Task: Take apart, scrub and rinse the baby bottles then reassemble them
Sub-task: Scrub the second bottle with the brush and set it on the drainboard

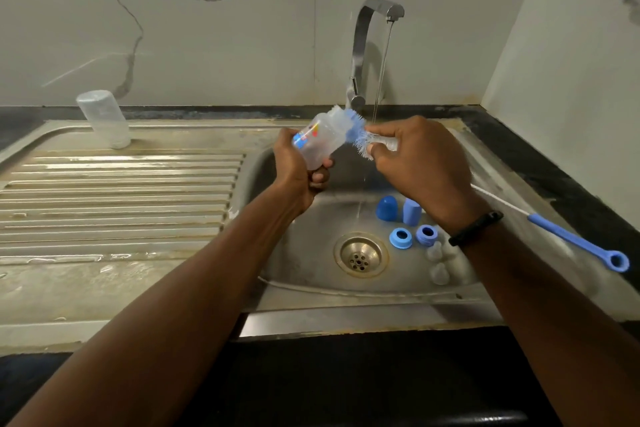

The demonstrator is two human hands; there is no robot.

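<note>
Grey-veined marble walls back a steel sink (408,291) set in a dark desk (540,163), with a thin stream of water falling from the bent chrome tap (363,55). Over the basin the left hand (298,166) grips a clear plastic bottle (318,140) round its lower part, fingers curled about it, the mouth tilted up to the right; a bright printed label shows on its side. A brush (358,135) with blue and white bristles sits at the bottle's mouth, and the right hand (415,163) pinches it just behind the bristles, thumb under and fingers curled over. Its white twisted wire and long blue plastic handle (578,243), ending in a loop, run out past the wrist, which wears a black band (476,227). On the basin floor near the round drain (360,255) stand two blue caps (387,207), two blue screw rings (400,238) and two clear soft teats (439,272). A second clear bottle (103,120) stands upside down at the back of the wet, ribbed draining board (114,198), well apart from the hands.
</note>
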